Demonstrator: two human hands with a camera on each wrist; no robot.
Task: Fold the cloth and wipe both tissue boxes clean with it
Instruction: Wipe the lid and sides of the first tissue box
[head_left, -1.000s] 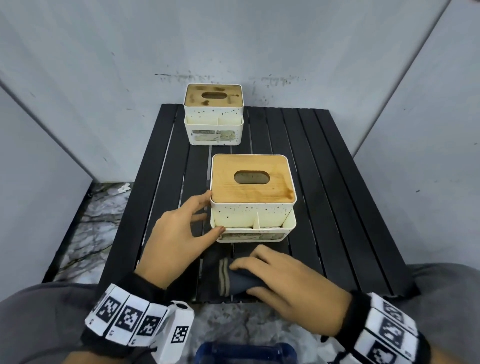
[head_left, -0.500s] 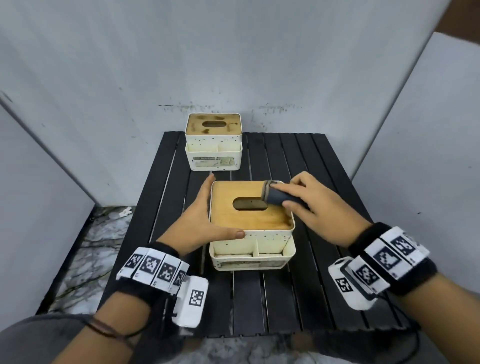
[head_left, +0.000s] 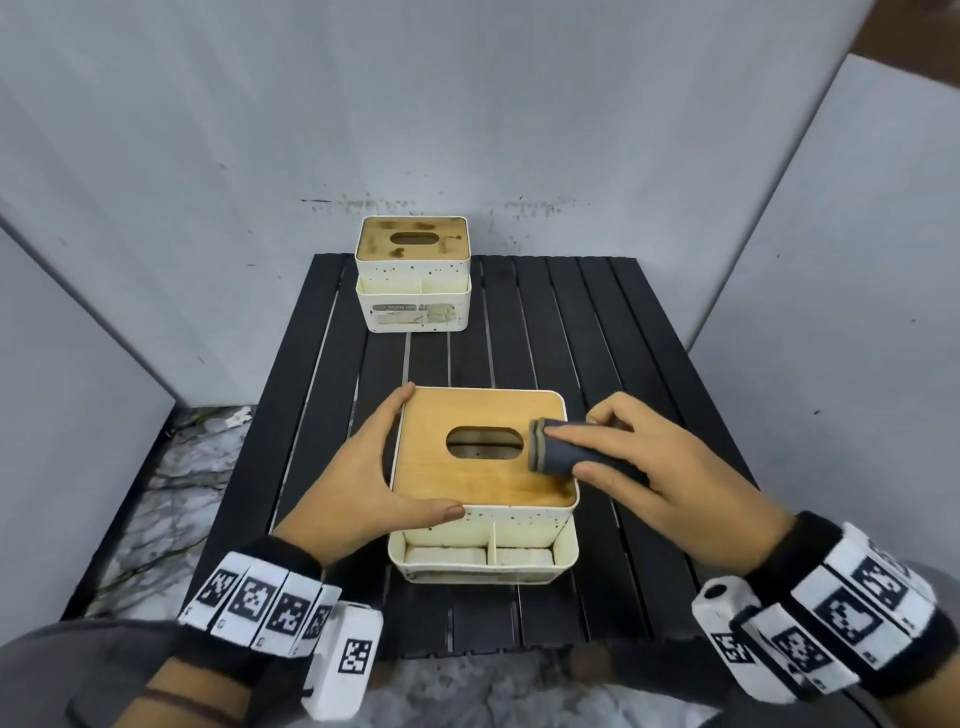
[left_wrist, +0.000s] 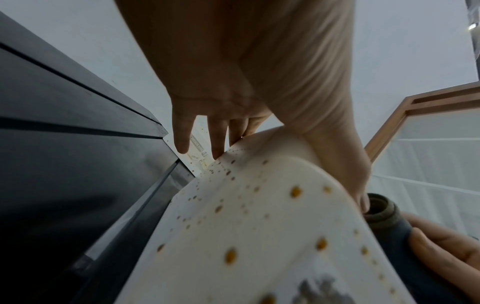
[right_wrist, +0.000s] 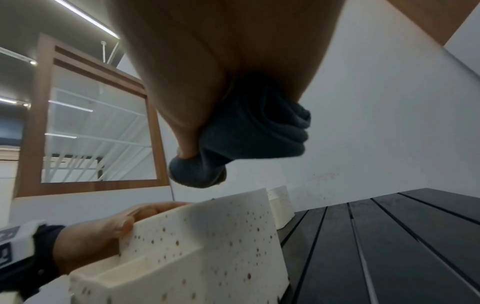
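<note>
2 tissue boxes (head_left: 485, 467) (speckled), 1 cloth (head_left: 569, 454)

In the head view, the near box (head_left: 483, 499) sat low and centre on the table (head_left: 613, 332), the far box (head_left: 413, 275) above it at the table's far edge. The left hand (head_left: 363, 483) lay against the near box's left side, while the right hand (head_left: 670, 467) held the cloth (head_left: 563, 454) over its lid's right edge.

Even, cool, fairly dim light fills the head view, whose wide lens bows the wall panels (head_left: 857, 260) at the edges, while both wrist views are soft and grainy, the speckled tissue box (left_wrist: 259, 236) blurred up close and ceiling light strips (right_wrist: 85, 18) glaring.
</note>
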